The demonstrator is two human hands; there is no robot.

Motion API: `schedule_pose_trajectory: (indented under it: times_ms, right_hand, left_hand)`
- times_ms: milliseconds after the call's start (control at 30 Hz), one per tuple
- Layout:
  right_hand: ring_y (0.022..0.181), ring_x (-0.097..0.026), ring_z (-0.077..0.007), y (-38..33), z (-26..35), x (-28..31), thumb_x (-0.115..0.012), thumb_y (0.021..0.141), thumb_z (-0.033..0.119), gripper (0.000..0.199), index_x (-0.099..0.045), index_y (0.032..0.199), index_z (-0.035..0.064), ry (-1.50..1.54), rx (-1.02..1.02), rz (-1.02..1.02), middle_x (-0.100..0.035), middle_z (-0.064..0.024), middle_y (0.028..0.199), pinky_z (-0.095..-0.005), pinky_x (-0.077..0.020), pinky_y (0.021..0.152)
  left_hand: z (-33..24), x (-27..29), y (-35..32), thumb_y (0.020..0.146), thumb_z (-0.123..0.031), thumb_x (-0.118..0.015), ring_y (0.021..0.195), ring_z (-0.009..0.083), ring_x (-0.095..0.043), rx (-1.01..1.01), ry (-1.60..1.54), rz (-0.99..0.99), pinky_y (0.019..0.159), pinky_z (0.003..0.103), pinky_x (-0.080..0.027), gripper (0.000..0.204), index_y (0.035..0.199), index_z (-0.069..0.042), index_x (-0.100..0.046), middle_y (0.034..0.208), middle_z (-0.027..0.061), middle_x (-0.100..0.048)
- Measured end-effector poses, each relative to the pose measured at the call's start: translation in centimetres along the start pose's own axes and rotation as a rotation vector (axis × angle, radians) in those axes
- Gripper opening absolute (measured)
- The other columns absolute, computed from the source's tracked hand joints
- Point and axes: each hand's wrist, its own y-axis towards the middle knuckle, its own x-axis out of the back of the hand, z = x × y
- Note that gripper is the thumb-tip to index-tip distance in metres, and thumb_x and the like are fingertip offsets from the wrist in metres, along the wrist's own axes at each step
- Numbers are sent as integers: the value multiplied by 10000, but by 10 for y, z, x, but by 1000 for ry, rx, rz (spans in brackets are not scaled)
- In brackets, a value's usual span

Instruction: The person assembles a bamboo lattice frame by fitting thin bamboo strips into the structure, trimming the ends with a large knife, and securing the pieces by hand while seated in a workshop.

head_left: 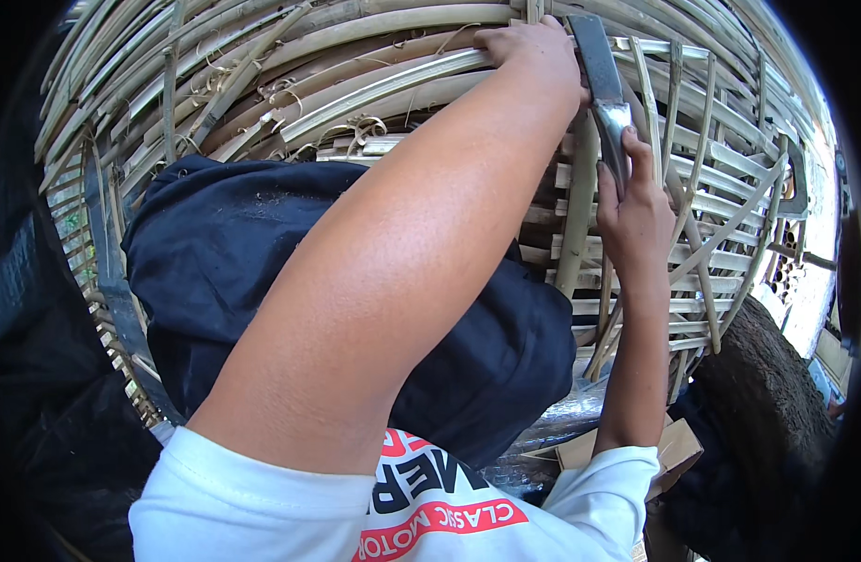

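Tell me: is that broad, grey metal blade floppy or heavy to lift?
The blade is probably stiff, since it runs straight beyond the right hand. Being broad and metallic, it may feel heavy for its size. Its shiny section might be slippery.

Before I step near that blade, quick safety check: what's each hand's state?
Left hand: at a bamboo strip; how closed its grip is can't be told.
Right hand: closed, holding a metal-bladed tool.
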Motion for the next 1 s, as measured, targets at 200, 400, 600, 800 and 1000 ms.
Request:
schedule_pose_trajectory:
  times_ms: [200,400,600,800,1000]
  right_hand:
    - [895,-681,-410,-8,6,6,-577,939,210,370,-445,1278,143,-45,-185,111,-679,-240,1051,-465,-531,706]
    - [844,-661,-453,-8,-5,1,-540,951,239,381,-438,1307,149,252,50,-269,-680,-254,946,-510,-513,730]
    - [844,-667,-435,-9,13,14,-551,952,279,391,-433,1310,175,169,-90,-116,-690,-228,963,-503,-509,708]
    - [808,-683,-412,-4,11,21,-577,934,222,392,-426,1291,164,140,-102,-44,-700,-212,971,-484,-519,685]
    - [812,-671,-427,3,21,16,-567,939,226,385,-431,1295,175,-29,-40,-1,-693,-215,936,-487,-515,695]
  left_hand:
    - [-5,-6,-8,528,-772,-778,1258,285,-540,-3,-1,32,1018,530,-392,1227,1418,-38,-358,1334,135,-575]
    - [-11,-6,-11,537,-727,-803,1248,274,-543,4,21,42,982,506,-411,1194,1423,-58,-365,1324,120,-581]
    - [-4,-1,-9,561,-763,-769,1245,292,-549,-3,12,40,983,492,-419,1205,1424,-31,-354,1349,135,-566]
    - [-5,0,-10,532,-810,-740,1214,307,-572,-10,2,55,993,507,-413,1225,1414,-45,-367,1321,146,-583]
    - [1,3,1,651,-652,-788,1206,289,-578,-17,91,-92,976,470,-419,1045,1420,-56,-405,1304,80,-601]
